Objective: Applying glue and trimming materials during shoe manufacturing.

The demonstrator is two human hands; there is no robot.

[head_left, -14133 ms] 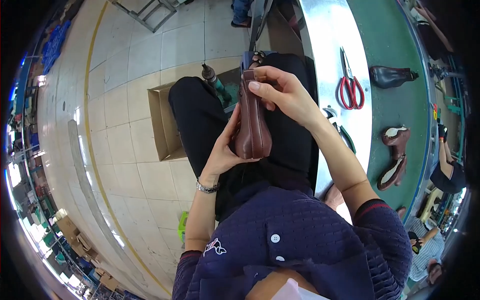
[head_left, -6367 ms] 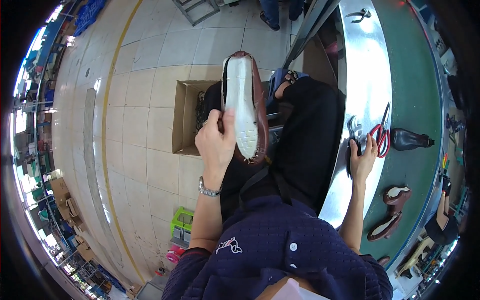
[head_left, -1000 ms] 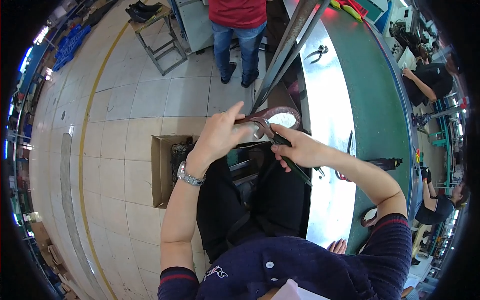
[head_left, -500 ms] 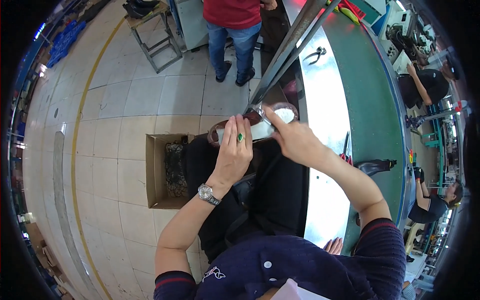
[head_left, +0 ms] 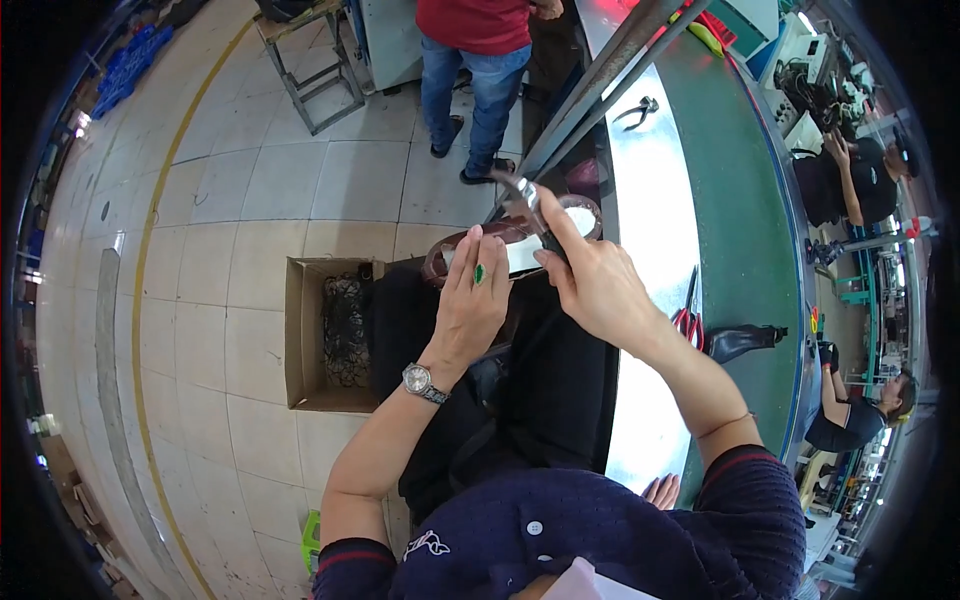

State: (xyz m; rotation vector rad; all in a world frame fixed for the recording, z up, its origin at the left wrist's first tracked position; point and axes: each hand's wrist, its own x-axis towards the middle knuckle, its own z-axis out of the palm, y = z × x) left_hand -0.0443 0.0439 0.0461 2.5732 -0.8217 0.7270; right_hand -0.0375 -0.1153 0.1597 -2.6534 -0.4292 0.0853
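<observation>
A brown shoe (head_left: 519, 255) with a white sole side up lies across my dark-trousered lap. My left hand (head_left: 473, 295) grips its left part, fingers pressed together over the edge. In my right hand (head_left: 603, 287) is a hammer (head_left: 523, 195), its handle inside the closed fingers. The metal hammer head is raised above the middle of the shoe, apart from it and slightly blurred. My left fingers hide part of the shoe.
An open carton (head_left: 308, 335) with a dark tangle inside stands left of my legs. On the bench (head_left: 652, 200) at right lie pincers (head_left: 637, 113), red-handled scissors (head_left: 688, 318) and a black shoe-shaped piece (head_left: 745, 341). Another person's fingers (head_left: 662, 491) rest there. Ahead are a metal post (head_left: 595, 85), a person (head_left: 472, 75) and a stool (head_left: 318, 75).
My right hand has lifted the hammer up off the shoe, and its head now shows plainly. My left hand stays on the shoe. The whole view has shifted slightly.
</observation>
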